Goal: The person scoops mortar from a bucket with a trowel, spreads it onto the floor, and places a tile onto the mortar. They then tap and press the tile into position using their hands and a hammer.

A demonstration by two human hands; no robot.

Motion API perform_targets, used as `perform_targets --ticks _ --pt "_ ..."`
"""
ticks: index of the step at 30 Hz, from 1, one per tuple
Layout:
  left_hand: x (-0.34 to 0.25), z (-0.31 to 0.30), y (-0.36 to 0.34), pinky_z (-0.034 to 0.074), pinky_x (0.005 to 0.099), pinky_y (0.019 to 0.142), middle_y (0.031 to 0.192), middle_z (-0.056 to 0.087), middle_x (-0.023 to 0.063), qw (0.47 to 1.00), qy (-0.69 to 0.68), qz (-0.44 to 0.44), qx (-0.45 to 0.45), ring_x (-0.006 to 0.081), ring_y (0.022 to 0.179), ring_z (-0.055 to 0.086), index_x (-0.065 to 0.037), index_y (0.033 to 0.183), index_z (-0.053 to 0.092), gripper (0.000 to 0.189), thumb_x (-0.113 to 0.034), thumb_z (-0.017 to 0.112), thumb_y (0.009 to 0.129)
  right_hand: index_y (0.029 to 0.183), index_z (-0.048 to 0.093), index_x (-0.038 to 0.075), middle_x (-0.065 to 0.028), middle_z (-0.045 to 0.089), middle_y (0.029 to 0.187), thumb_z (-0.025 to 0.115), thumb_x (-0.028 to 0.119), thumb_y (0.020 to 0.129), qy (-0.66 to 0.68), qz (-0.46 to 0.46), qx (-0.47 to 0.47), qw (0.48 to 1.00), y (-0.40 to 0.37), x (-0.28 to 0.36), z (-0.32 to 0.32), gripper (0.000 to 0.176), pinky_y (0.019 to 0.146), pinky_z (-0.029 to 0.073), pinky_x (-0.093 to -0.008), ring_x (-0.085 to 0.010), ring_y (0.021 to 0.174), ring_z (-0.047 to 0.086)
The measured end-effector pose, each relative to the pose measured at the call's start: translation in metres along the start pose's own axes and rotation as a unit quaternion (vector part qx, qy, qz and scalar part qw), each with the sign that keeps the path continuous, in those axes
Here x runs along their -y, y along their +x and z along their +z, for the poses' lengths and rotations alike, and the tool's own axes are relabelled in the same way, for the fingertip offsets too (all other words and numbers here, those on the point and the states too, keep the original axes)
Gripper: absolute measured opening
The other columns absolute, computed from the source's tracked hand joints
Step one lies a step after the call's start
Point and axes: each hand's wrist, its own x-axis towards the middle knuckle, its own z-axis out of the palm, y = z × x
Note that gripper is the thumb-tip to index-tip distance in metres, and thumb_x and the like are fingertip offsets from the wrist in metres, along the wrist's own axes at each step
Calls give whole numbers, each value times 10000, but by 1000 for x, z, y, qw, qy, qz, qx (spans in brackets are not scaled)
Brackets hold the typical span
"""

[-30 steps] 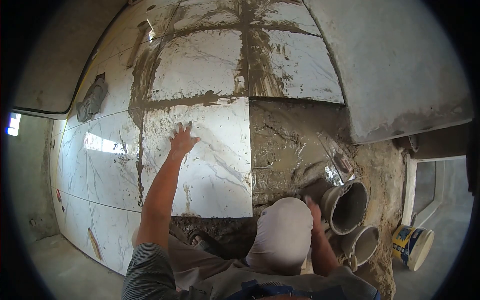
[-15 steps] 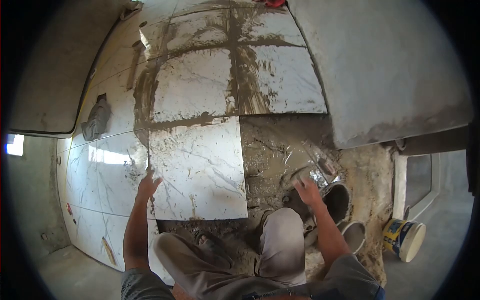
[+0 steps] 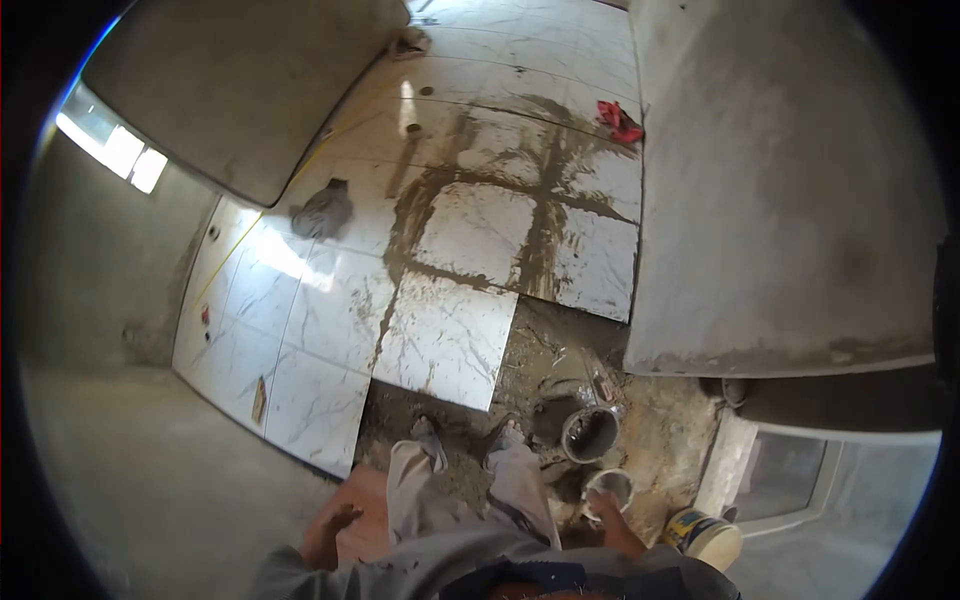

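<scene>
Head view: the left hand (image 3: 335,522), fingers loosely spread, hangs above a reddish-brown flat board (image 3: 368,498). The right hand (image 3: 603,508) touches a small grey round bucket (image 3: 612,486); its fingers I cannot make out.

Grey short-sleeved shirt (image 3: 420,568), pale, mortar-flecked baggy trousers (image 3: 512,482).

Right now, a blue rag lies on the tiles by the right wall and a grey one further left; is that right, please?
Not quite: the head view shows the rag by the right wall is red, not blue. The grey rag lies further left.
</scene>
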Motion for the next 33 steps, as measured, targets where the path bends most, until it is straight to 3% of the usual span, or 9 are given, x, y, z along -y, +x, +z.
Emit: perform_targets --ticks 8,9,11,12,13,21,29,31,33 --pt "-120 -58 -76 348 319 444 677 509 40 964 -248 11 -95 130 525 429 -83 1143 566 501 -447 607 802 953 604 14 -70 588 715 535 354 862 154 -268 -150 939 4 141 -154 359 575 444 -333 -162 619 541" --pt "-116 -58 -64 416 399 897 1165 563 226 976 -186 23 -109 318 1095 532 41 1240 474 678 -486 558 822 987 608 23 -62 593 736 533 333 870 145 -299 -166 928 4 147 -173 340 573 446 -314 -147 626 542" --pt "-126 -60 -68 394 391 935 1194 540 241 958 -250 60 -130 320 1134 508 38 1216 502 660 -484 566 817 1029 602 25 -41 596 772 531 294 878 204 -354 -189 893 25 144 -192 317 580 452 -274 -135 629 548" --pt "-132 -57 -73 374 385 956 1197 540 234 950 -264 71 -153 313 1148 498 35 1212 507 639 -469 562 823 1029 602 25 -41 596 772 531 294 878 194 -353 -182 897 18 143 -196 317 580 452 -274 -135 629 548" --pt "-141 -58 -83 349 266 452 692 485 18 949 -270 79 -143 110 552 423 -50 1235 501 574 -448 571 827 1011 602 25 -34 594 780 527 285 883 224 -323 -163 905 2 142 -205 300 562 450 -260 -132 621 550" --pt "-120 60 -125 336 378 1007 1323 439 214 922 -381 -36 -59 316 1243 411 26 1310 405 714 -480 564 833 938 614 53 -79 608 779 536 322 822 230 -23 -16 973 29 3 -121 303 509 452 -337 -195 610 583" --pt "-103 106 -145 337 377 1013 1320 445 209 949 -298 -106 -13 300 1242 420 23 1292 435 711 -481 584 813 942 600 38 -80 607 829 522 252 844 233 -33 34 971 -8 10 -99 248 495 453 -315 -182 629 577" --pt "-73 115 -101 398 521 918 1359 402 192 962 -272 -23 -18 355 1220 419 -44 1359 362 677 -443 561 850 955 591 29 -81 614 868 525 245 850 250 -55 32 966 -10 30 -106 249 502 455 -299 -172 650 577" --pt "-96 80 -108 421 490 892 1315 442 215 942 -332 -21 -42 342 1179 462 -31 1350 370 677 -443 555 845 1204 477 -35 -152 539 1205 475 327 885 239 -86 23 967 -33 65 -124 482 730 491 -384 -286 987 583"
